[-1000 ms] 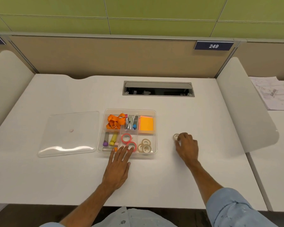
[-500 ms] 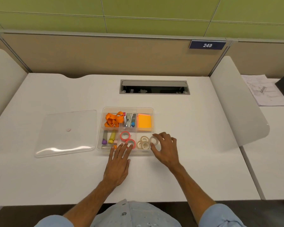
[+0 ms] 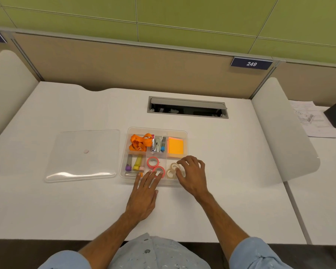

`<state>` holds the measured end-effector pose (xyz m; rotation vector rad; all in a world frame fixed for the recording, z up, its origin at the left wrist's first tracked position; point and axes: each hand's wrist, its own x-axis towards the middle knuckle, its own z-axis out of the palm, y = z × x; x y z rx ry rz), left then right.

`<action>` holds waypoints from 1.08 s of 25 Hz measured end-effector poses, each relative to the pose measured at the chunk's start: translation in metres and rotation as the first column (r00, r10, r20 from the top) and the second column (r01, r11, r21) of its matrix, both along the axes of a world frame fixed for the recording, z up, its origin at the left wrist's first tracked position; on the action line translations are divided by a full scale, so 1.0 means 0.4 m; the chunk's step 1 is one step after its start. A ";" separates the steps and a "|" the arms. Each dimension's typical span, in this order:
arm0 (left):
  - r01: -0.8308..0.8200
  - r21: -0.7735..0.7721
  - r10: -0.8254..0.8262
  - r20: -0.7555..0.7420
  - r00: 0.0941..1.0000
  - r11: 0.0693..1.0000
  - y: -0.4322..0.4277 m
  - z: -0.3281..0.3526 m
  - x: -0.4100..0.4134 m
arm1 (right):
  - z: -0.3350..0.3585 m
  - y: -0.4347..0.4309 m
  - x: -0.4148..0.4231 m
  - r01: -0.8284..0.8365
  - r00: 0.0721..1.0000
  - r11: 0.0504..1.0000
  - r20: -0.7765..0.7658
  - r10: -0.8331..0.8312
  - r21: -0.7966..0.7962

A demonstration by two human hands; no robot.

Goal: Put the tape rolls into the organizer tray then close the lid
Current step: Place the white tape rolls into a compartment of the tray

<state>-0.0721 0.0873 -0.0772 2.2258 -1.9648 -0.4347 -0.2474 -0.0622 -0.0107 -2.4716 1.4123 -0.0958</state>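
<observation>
Head view: the clear organizer tray (image 3: 184, 133) held two pink tape rolls (image 3: 152, 162) in its near middle compartment and a cluster of white tape rolls (image 3: 171, 171), their count unclear beneath the right hand (image 3: 192, 175). That hand's fingers were curled over them, grip indeterminable; the left hand (image 3: 144, 197) lay flat, fingers extended. One detached lid (image 3: 81, 155) lay left.

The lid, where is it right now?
In the head view the clear lid lies flat on the desk, just left of the open tray and apart from both hands.
</observation>
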 end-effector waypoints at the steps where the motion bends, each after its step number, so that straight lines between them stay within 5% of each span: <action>1: -0.001 -0.005 0.001 -0.006 1.000 1.000 0.001 -0.002 0.002 | 0.002 -0.002 0.011 -0.027 0.999 1.000 -0.035 0.027 0.009; 13: 0.011 -0.006 -0.011 -0.039 0.999 1.000 0.001 0.005 0.014 | 0.005 -0.005 0.117 0.059 0.968 0.996 -0.247 -0.040 0.070; 27: 0.022 0.024 -0.021 -0.049 0.999 0.999 -0.004 0.006 0.023 | 0.002 -0.020 0.154 0.045 0.982 0.995 -0.185 -0.028 0.087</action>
